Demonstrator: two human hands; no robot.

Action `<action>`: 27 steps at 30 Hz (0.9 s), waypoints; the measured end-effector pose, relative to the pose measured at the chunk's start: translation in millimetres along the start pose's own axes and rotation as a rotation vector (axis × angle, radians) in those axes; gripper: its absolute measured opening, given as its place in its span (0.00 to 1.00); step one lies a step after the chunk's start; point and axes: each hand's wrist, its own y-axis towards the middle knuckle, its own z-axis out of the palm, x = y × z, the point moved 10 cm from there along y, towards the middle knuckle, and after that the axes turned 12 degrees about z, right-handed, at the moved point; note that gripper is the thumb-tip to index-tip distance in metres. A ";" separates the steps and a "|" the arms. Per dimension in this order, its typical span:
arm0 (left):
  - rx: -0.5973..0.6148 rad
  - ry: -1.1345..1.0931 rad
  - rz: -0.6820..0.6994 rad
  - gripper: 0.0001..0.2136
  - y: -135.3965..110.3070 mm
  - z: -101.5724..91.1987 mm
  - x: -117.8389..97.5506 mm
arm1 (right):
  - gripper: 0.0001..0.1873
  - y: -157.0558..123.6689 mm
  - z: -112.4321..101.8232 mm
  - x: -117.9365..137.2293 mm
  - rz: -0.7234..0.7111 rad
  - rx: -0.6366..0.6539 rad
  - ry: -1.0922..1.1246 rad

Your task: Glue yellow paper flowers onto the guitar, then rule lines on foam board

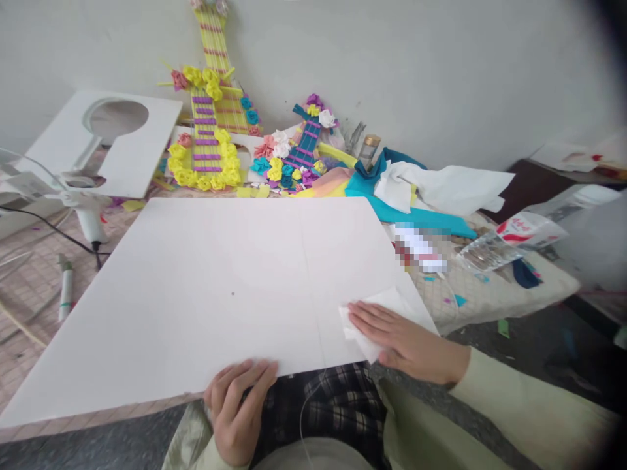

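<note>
A large white board lies flat before me. A thin line runs down its right part, and a small dark spot shows near its middle. My left hand grips the board's front edge, with bent fingertips on top and the thumb hidden. Near the right front corner, my right hand lies flat with its fingers stretched out, pressing a white tissue against the surface. A thin pale string hangs over my lap below the front edge.
Paper-flower-decorated instruments lean on the wall. At left are a cut-out white board, a glue gun and a marker. Blue cloth-like material, crumpled tissue and a plastic bottle sit at right.
</note>
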 end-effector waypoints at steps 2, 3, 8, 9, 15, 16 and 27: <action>-0.018 -0.004 -0.006 0.11 -0.1 -1.2 1.3 | 0.30 1.6 -8.2 -28.7 0.085 -0.071 0.005; -0.024 -0.006 -0.011 0.11 0.3 -1.7 1.8 | 0.29 3.3 -14.1 -47.1 0.141 -0.120 0.003; -0.001 -0.017 -0.023 0.09 6.6 -0.5 0.6 | 0.30 14.2 -18.8 -61.3 0.161 -0.129 -0.017; 0.004 -0.016 -0.028 0.08 8.1 -0.5 0.4 | 0.31 16.8 -14.0 -45.5 0.106 -0.080 -0.022; 0.026 -0.018 -0.049 0.07 12.6 -0.4 1.1 | 0.35 46.8 -8.4 20.6 -0.106 0.001 -0.106; 0.029 -0.024 -0.054 0.07 12.5 -0.3 1.5 | 0.35 56.2 -10.0 20.5 -0.124 -0.002 -0.121; 0.020 -0.030 -0.064 0.07 15.1 -2.4 -1.5 | 0.38 150.3 -30.9 -45.2 0.073 -0.062 -0.154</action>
